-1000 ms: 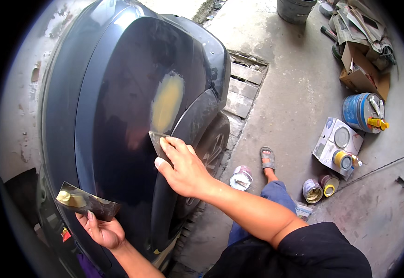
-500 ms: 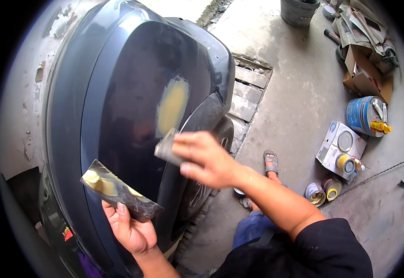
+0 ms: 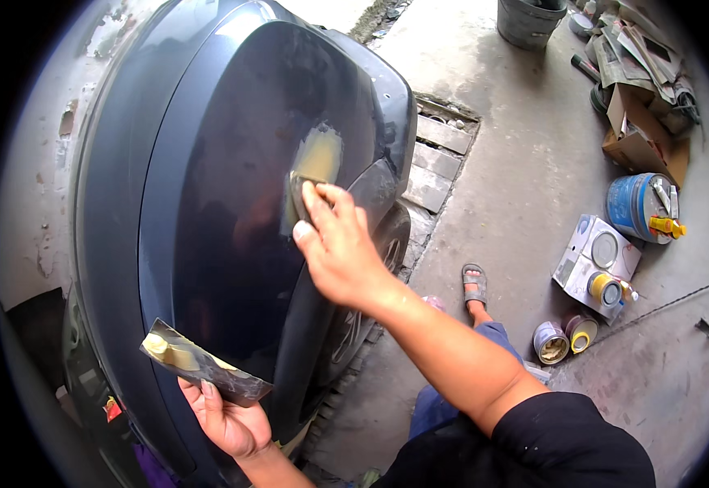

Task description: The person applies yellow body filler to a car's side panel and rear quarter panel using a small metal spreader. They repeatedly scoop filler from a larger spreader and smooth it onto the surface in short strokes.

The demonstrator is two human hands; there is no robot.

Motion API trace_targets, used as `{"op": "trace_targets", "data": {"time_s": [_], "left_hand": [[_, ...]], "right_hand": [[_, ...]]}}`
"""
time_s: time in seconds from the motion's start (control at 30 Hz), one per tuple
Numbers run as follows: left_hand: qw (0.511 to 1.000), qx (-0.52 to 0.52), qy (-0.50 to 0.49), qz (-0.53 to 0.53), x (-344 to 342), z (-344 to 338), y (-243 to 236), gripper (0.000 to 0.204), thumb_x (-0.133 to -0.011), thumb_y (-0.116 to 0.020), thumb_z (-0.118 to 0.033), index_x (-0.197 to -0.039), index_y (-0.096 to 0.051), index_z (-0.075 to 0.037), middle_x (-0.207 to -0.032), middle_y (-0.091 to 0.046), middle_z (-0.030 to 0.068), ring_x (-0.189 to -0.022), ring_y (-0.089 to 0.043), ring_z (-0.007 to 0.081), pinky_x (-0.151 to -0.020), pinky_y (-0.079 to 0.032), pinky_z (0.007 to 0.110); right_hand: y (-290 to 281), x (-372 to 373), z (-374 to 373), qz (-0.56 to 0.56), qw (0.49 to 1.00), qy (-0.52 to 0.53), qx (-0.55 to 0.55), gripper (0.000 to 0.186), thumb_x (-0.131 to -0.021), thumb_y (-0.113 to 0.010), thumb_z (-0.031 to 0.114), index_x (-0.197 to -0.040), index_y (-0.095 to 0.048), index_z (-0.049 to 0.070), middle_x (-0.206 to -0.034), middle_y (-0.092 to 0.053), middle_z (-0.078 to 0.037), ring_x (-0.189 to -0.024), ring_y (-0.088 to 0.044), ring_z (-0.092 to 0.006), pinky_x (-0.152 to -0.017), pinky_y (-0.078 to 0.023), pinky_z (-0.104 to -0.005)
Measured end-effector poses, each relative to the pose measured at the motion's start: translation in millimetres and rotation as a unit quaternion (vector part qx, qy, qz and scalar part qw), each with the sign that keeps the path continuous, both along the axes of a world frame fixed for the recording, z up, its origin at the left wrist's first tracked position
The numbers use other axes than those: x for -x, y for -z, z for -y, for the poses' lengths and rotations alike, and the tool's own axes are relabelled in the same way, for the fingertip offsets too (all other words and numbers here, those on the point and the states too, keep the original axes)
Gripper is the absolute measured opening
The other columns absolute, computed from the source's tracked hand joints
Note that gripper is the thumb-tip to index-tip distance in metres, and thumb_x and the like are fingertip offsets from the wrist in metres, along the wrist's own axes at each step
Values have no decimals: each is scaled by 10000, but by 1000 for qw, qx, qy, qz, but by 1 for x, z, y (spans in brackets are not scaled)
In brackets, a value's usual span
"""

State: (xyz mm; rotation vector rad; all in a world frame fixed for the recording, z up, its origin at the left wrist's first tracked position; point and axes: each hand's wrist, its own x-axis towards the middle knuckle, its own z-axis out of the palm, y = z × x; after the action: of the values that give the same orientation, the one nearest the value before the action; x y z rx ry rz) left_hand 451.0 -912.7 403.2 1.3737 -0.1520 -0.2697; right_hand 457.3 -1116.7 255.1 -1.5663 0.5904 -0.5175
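My right hand (image 3: pixel 338 248) grips a flat putty spreader (image 3: pixel 295 193) and holds its edge against a yellowish putty patch (image 3: pixel 322 152) on the dark car body panel (image 3: pixel 228 195). The patch's upper part shows past the spreader; my fingers and the tool cover some of the lower part. Lower left, my left hand (image 3: pixel 236 423) pinches a dark, slightly curved putty board (image 3: pixel 220 381) by its lower edge. Pale yellow putty (image 3: pixel 165 350) sits heaped at the board's left end, with smears along its length.
Beside the car's wheel (image 3: pixel 346 333) runs a slatted drain cover (image 3: pixel 429 175). Open tins (image 3: pixel 551 343), a white box (image 3: pixel 580 260) with cans and a blue bucket (image 3: pixel 632 207) stand to the right. Farther back are a cardboard box (image 3: pixel 645 142), newspapers and a black bucket (image 3: pixel 527 24).
My right hand has moved up and away with the spreader, from below the putty patch onto it. My left hand and the board have shifted slightly lower.
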Motion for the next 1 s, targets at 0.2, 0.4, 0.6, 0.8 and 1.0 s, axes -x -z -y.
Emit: {"op": "trace_targets", "data": {"time_s": [0.2, 0.4, 0.6, 0.8, 1.0], "left_hand": [[1000, 7, 26, 0, -3, 5, 2, 344, -989, -490, -5, -1332, -462, -6, -1271, -591, 132, -1174, -584, 223, -1037, -483, 376], [999, -3, 14, -35, 15, 22, 3, 368, -989, -490, -23, -1356, -459, -22, -1308, -572, 131, -1195, -573, 234, -1056, -466, 398], [998, 6, 8, -63, 39, 39, 0, 358, -980, -503, -29, -1337, -466, -35, -1263, -587, 119, -1170, -580, 212, -1048, -460, 390], [992, 72, 2, -102, 55, 18, -16, 356, -969, -503, -16, -1322, -458, -12, -1226, -601, 117, -1111, -608, 210, -1004, -491, 358], [970, 123, 31, -208, 82, -15, -17, 309, -948, -509, -6, -1256, -494, 0, -1168, -618, 129, -1054, -624, 213, -972, -500, 352]], "right_hand": [[-12, 25, -43, -4, 999, -39, 12, 525, -962, -540, 220, -1424, -435, -7, -1417, -378, -228, -1221, -419, -427, -1072, -363, -479], [-34, 77, -17, 157, 965, -176, -114, 497, -956, -568, 227, -1389, -496, -6, -1404, -428, -200, -1258, -443, -372, -1083, -361, -447], [-26, 119, -8, 330, 909, -254, 25, 410, -928, -640, 183, -1288, -604, -9, -1420, -465, -200, -1269, -474, -351, -1053, -382, -457], [-16, 152, 2, 173, 932, -291, -133, 480, -995, -527, 226, -1429, -455, 37, -1405, -467, -135, -1268, -471, -275, -1078, -367, -413], [-45, 184, -1, 118, 716, -301, -618, 476, -899, -719, 165, -1298, -541, -25, -1158, -667, -102, -1051, -650, -195, -961, -509, -354]]}}
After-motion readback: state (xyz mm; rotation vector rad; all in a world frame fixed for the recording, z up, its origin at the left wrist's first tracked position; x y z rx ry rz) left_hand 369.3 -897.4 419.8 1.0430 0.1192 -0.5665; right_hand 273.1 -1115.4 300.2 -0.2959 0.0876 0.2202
